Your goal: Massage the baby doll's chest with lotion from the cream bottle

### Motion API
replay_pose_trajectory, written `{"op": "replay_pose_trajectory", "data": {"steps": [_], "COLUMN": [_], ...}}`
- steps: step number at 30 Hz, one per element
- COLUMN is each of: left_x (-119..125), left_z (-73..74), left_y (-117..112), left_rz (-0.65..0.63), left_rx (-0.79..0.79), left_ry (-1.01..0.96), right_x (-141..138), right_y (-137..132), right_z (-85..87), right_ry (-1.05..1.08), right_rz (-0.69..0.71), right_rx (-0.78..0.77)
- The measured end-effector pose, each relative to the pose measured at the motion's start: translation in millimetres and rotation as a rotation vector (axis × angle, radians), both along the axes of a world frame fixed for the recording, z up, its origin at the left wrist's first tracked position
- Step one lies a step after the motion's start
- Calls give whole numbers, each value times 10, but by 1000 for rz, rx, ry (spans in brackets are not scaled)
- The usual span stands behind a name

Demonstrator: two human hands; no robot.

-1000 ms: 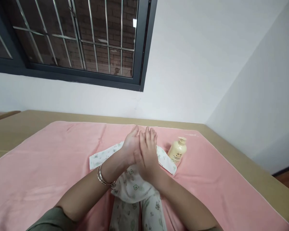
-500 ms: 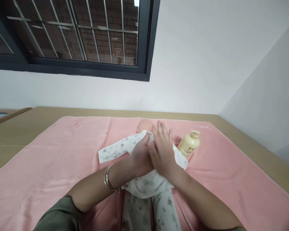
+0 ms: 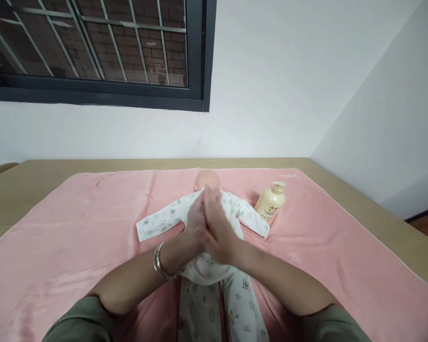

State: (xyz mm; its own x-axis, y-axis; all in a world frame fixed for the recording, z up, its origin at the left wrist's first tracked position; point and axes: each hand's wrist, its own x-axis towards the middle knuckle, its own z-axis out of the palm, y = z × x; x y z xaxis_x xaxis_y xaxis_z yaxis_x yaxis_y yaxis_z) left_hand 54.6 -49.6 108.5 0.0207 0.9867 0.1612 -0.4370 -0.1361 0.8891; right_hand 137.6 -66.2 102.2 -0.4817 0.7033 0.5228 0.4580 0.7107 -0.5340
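My left hand (image 3: pixel 193 222) and my right hand (image 3: pixel 217 231) are pressed palm to palm, fingers stretched out flat, with nothing held between them. They hover just above the chest of a baby doll (image 3: pixel 207 271) that lies on its back in a white printed romper, sleeves spread to both sides. The doll's bare head (image 3: pixel 207 180) shows just beyond my fingertips. A cream pump bottle (image 3: pixel 270 202) lies tilted by the doll's right-hand sleeve. Metal bangles (image 3: pixel 159 260) circle my left wrist.
The doll and bottle rest on a pink towel (image 3: pixel 74 237) spread over a tan surface (image 3: pixel 39 178). White walls meet in a corner at the right, and a dark-framed barred window (image 3: pixel 92 47) is at the upper left.
My hands slid against each other, from crossed and offset to aligned palm to palm. The view shifted, and the doll's head came into sight.
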Motion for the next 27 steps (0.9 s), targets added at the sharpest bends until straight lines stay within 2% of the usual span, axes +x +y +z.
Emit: {"op": "replay_pose_trajectory", "data": {"steps": [3,5,6,9,12,15,20,24,27], "left_x": [-201,-306,-340,-381,-380,-384,-385,-365,-358], "left_z": [-113,-279,-387,-734,-959,-1025,-1030,-1035,-1018], "left_y": [316,391,388,313,270,290,311,303,299], "left_rz": [250,418,461,453,417,424,438,465,446], "left_rx": [65,135,170,239,320,393,361,360,413], "left_ry": [-36,51,124,293,350,427,465,500,552], "right_x": [-94,-59,-22,84,86,23,114,398,453], "right_y": [-117,-115,-88,75,307,482,418,433,617], "right_z": [-58,-26,-4,18,-81,-260,-479,-497,-442], "right_ry": [-13,-25,-35,-92,-189,-353,-488,-461,-438], "right_rz": [72,36,-5,-189,-311,-269,-192,-50,-113], "right_rx": [-130,-245,-292,-306,-71,85,67,51,-16]}}
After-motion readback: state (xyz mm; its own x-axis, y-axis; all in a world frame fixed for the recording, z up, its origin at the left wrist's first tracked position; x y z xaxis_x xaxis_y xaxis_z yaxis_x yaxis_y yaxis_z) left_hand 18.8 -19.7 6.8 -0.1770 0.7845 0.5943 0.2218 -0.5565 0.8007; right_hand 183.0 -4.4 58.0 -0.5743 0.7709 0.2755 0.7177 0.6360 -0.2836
